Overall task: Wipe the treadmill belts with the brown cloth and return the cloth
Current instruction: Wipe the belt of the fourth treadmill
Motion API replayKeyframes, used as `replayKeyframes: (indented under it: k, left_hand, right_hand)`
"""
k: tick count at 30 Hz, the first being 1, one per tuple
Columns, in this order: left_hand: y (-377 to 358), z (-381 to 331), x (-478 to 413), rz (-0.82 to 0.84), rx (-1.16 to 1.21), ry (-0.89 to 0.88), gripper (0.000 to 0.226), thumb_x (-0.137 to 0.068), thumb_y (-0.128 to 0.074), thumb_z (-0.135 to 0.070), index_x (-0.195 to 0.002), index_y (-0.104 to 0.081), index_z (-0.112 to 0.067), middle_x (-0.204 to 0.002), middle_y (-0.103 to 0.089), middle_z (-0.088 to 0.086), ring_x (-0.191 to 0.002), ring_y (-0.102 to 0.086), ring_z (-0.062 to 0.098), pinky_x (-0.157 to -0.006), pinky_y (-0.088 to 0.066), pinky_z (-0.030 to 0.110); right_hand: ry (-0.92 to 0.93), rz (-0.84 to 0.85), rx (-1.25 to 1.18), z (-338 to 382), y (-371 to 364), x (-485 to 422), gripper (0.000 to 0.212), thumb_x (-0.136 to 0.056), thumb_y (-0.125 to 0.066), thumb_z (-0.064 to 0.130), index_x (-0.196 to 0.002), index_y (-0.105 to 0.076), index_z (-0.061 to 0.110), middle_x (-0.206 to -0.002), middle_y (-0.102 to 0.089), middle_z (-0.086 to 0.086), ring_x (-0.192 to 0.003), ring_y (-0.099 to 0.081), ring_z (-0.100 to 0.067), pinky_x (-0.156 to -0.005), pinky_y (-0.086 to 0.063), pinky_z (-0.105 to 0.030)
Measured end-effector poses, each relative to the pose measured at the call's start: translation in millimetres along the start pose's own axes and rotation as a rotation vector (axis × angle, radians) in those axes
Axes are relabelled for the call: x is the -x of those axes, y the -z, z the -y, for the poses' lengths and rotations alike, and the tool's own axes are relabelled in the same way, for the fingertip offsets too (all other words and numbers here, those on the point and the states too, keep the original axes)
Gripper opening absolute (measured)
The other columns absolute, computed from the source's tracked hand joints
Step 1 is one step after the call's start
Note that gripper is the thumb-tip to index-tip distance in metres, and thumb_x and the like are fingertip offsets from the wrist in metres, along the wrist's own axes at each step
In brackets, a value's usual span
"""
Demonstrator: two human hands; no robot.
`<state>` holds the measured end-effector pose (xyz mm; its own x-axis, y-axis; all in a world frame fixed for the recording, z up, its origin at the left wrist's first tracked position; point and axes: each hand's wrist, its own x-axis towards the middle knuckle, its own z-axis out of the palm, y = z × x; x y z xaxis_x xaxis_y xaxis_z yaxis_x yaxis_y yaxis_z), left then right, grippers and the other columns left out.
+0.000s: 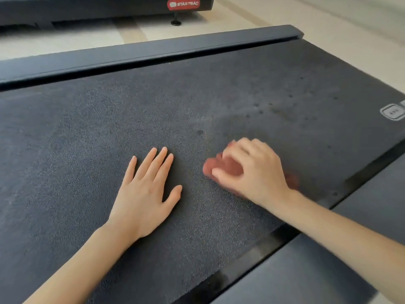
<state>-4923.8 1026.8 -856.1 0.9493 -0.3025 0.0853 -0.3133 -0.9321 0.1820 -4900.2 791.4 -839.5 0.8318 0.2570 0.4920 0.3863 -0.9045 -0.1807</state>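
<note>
1. Brown cloth [228,166]: small and reddish-brown, bunched under the right hand [254,172]. It is pressed on the treadmill belt [109,128], right of centre, toward the near rail side. Blurred, so weave and edges can't be read.
2. Handling, judged: soft, light, limp, not fragile. It crumples to any shape. Best held as a wad under the palm with fingers over the top. A loose corner would likely snag and fold on the rough belt.
3. Right hand: fingers curled over the cloth, thumb across its front, clamped on it. Cloth shows ahead of the thumb, and a bit peeks out behind the wrist.
4. Left hand [146,194]: flat on the belt, palm down, holding nothing. Four fingers are straight and close together, thumb splayed out. It lies just beside the cloth, not touching it.
5. Belt: dark grey-black, matte, grainy, flat. It looks grippy, so the cloth should drag rather than glide. Dark spots [260,111] lie beyond the right hand with a pale hazy streak by them. A pale logo [393,111] sits at the right edge.
6. Far side rail [153,49]: long, straight, smooth and black with a slight sheen. Near side rail [328,270]: smooth dark panel with a glossy strip where it meets the belt. Plastic or metal, can't tell.
7. Second treadmill [87,7] at top: dark, with a red label [183,4] and a round foot [176,22] on a pale wood-look floor [241,16].
</note>
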Motion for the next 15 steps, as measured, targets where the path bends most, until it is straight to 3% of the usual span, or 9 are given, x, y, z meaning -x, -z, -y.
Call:
replayKeyframes:
  k: [4,7,11,15]
  left_hand:
    - [1.0,0.7,-0.5,0.008,0.003,0.005,0.078,-0.083,-0.008,-0.060,-0.149,-0.017,-0.019,-0.156,-0.010,-0.005,-0.144,0.001,0.013,-0.118,0.000,0.041]
    - [1.8,-0.2,-1.2,0.006,0.010,0.002,0.076,-0.085,-0.012,-0.058,-0.148,-0.021,-0.017,-0.155,-0.014,-0.003,-0.145,-0.003,0.015,-0.118,-0.005,0.044]
    - [0.2,1.2,-3.2,-0.015,0.038,-0.014,0.071,-0.087,-0.025,-0.053,-0.144,-0.032,-0.012,-0.153,-0.025,0.001,-0.143,-0.015,0.019,-0.115,-0.014,0.048]
    - [1.2,1.9,-2.4,-0.025,0.027,-0.021,0.069,-0.086,-0.029,-0.052,-0.142,-0.037,-0.013,-0.151,-0.029,0.001,-0.142,-0.019,0.020,-0.113,-0.014,0.046]
  right_hand:
    - [0.190,-0.010,-0.094,18.5,19.0,54.8,0.031,-0.075,-0.066,0.051,-0.077,-0.067,0.020,-0.081,-0.061,0.001,-0.073,-0.054,-0.022,-0.070,-0.044,-0.034]
    - [0.251,-0.006,-0.153,13.6,12.0,36.0,0.030,-0.072,-0.069,0.050,-0.074,-0.067,0.020,-0.079,-0.062,0.004,-0.072,-0.054,-0.018,-0.067,-0.045,-0.032]
    - [0.144,0.035,-0.116,1.7,-24.0,-35.7,0.030,-0.069,-0.069,0.052,-0.074,-0.066,0.022,-0.078,-0.063,0.005,-0.073,-0.057,-0.018,-0.067,-0.045,-0.030]
    - [-0.013,0.030,-0.052,-18.3,-63.0,-108.1,0.032,-0.072,-0.063,0.058,-0.077,-0.064,0.026,-0.079,-0.060,0.008,-0.078,-0.056,-0.016,-0.065,-0.034,-0.024]
